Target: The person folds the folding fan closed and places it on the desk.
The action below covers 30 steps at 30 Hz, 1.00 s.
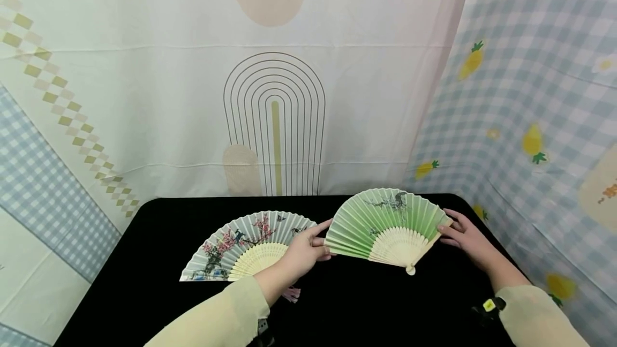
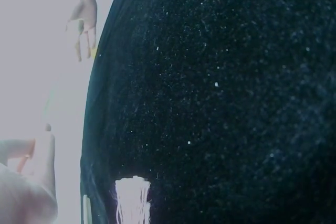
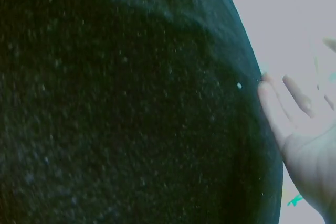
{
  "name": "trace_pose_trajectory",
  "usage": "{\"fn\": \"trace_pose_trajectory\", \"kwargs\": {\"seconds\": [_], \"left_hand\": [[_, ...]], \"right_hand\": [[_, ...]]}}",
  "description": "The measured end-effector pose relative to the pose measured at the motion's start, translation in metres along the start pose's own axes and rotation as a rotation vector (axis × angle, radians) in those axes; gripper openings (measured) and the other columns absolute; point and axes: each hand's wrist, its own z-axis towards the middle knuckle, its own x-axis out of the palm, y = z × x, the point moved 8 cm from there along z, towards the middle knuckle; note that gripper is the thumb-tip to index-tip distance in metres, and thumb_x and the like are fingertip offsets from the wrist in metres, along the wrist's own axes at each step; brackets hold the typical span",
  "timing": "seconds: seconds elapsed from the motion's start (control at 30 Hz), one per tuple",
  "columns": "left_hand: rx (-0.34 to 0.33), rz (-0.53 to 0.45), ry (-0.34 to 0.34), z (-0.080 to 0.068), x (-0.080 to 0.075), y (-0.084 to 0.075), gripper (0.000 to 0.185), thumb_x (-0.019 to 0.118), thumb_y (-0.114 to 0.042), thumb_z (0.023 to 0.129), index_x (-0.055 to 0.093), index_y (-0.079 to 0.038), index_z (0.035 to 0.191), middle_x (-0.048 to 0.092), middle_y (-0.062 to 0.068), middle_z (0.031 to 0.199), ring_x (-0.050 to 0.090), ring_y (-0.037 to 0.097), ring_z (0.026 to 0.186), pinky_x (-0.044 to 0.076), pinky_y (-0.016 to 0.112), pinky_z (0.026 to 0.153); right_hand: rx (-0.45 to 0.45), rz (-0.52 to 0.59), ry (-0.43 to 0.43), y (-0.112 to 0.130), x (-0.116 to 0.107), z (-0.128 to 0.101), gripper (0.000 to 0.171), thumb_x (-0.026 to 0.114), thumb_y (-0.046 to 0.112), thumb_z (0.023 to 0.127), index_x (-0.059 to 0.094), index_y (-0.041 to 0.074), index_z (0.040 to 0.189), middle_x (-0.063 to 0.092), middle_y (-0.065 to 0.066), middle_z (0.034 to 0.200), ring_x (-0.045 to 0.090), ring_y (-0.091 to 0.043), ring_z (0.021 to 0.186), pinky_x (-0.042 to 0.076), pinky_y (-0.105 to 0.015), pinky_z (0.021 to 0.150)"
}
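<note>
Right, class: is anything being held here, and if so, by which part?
The green fan, spread open, is held by its two outer edges: the left hand at its left edge, the right hand at its right.

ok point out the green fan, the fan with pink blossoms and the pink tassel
Green fan (image 1: pixel 383 216), head view, on its pleated green leaf
Fan with pink blossoms (image 1: pixel 243 241), head view, on its printed leaf
Pink tassel (image 1: pixel 291 294), head view, on its strands
</note>
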Motion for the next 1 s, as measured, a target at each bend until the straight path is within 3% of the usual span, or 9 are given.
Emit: {"fn": "trace_pose_trajectory", "kwargs": {"seconds": [0.2,0.3,0.6,0.8,1.0], "left_hand": [[0.026,0.005,-0.006,0.000,0.000,-0.004,0.066,0.054,0.016,0.092,0.044,-0.013,0.150,0.070,0.023,0.109,0.069,0.041,0.097,0.059,0.041,0.083],[0.033,0.021,0.001,0.000,-0.001,-0.003,0.066,0.053,0.016,0.092,0.044,-0.014,0.151,0.070,0.022,0.111,0.070,0.037,0.096,0.059,0.039,0.082],[0.040,0.047,0.004,-0.002,-0.004,-0.001,0.065,0.052,0.014,0.094,0.044,-0.015,0.151,0.071,0.020,0.109,0.070,0.033,0.097,0.059,0.038,0.083],[0.036,0.034,-0.008,-0.004,-0.008,-0.001,0.064,0.054,0.013,0.094,0.044,-0.015,0.151,0.071,0.020,0.109,0.069,0.030,0.097,0.058,0.041,0.085],[0.040,0.031,-0.038,-0.002,-0.014,0.002,0.063,0.054,0.012,0.095,0.044,-0.014,0.151,0.070,0.021,0.109,0.069,0.027,0.097,0.058,0.039,0.084]], "right_hand": [[0.033,0.212,-0.014,0.006,0.003,-0.002,0.083,0.051,0.024,0.105,-0.010,0.003,0.157,0.056,0.005,0.119,0.068,-0.011,0.097,0.058,-0.037,0.083],[0.027,0.310,-0.012,0.012,0.003,-0.004,0.085,0.051,0.020,0.105,-0.014,0.004,0.157,0.063,0.011,0.110,0.070,-0.014,0.095,0.059,-0.036,0.082],[-0.041,0.496,0.019,0.015,0.011,-0.004,0.076,0.046,0.005,0.105,-0.009,0.006,0.158,0.071,0.008,0.110,0.072,-0.016,0.094,0.060,-0.032,0.077],[-0.104,0.689,0.074,0.028,0.016,-0.006,0.079,0.041,-0.003,0.105,-0.014,0.017,0.159,0.070,0.002,0.117,0.071,-0.018,0.099,0.059,-0.032,0.080],[-0.131,0.810,0.113,0.039,0.018,-0.006,0.078,0.036,-0.005,0.106,-0.011,0.025,0.160,0.068,-0.002,0.121,0.070,-0.024,0.102,0.059,-0.037,0.081]]}}
